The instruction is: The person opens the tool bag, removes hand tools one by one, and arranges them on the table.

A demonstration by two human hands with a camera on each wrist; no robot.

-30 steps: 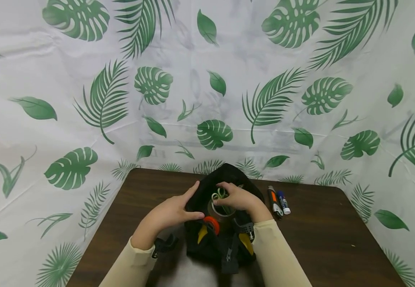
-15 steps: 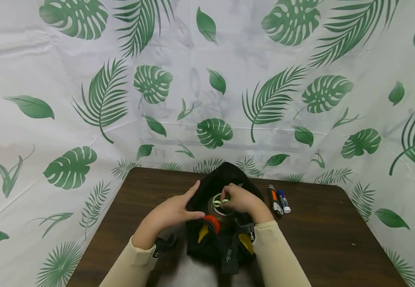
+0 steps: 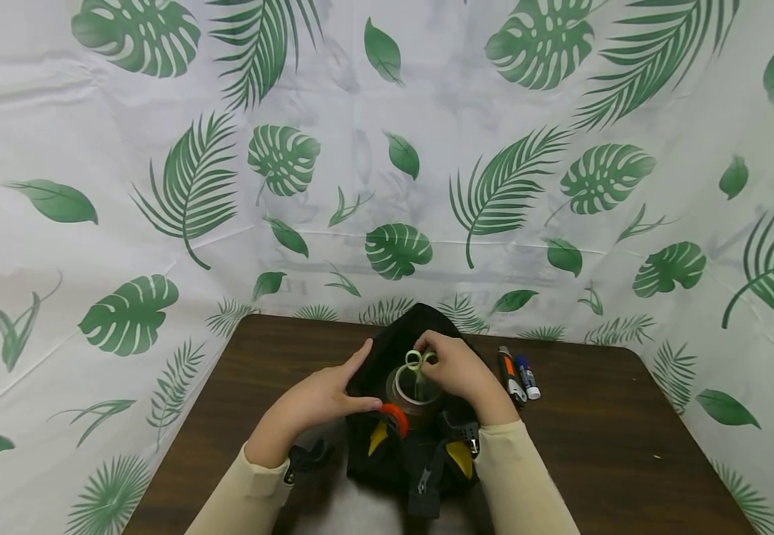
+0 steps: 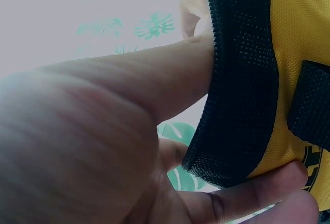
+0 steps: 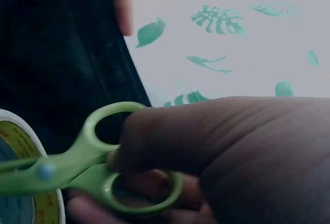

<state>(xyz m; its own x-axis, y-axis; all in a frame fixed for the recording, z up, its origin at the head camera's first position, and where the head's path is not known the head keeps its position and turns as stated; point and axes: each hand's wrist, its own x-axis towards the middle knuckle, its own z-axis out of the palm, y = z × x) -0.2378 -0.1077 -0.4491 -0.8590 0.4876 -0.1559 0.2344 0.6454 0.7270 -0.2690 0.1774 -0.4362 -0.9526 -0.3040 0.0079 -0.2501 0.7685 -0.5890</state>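
Here are the scissors [image 5: 69,167], green handles up, blades pointing down into the hole of the tape [image 5: 23,140] inside the bag [image 4: 242,80] — and the tips are lost to view. The right hand [image 3: 450,364] pinches them at the finger loops, thumb on one side, fingers on the other, and that small hold looks like the weak point: let the smooth handles twist and the scissors could tip against the tape's rim or drop. A sideways pull is the next worry, since blades caught on the inner edge could drag the tape along or tilt it. Should the loops spread, the blades may open too and jam in that hole. Outward to the left hand [image 3: 330,390], well apart from the scissors, clamped on the bag's zipped edge with thumb inside and fingers outside; if that grip slackens, the soft wall could sag inward and snag the right hand. Right by the left thumb sits a red piece [image 3: 397,420] that a shift of the bag might knock. Off on the table [image 3: 601,416], the knife [image 3: 510,379] and glue stick [image 3: 527,377] lie beside the bag — a careless right elbow could sweep them aside.
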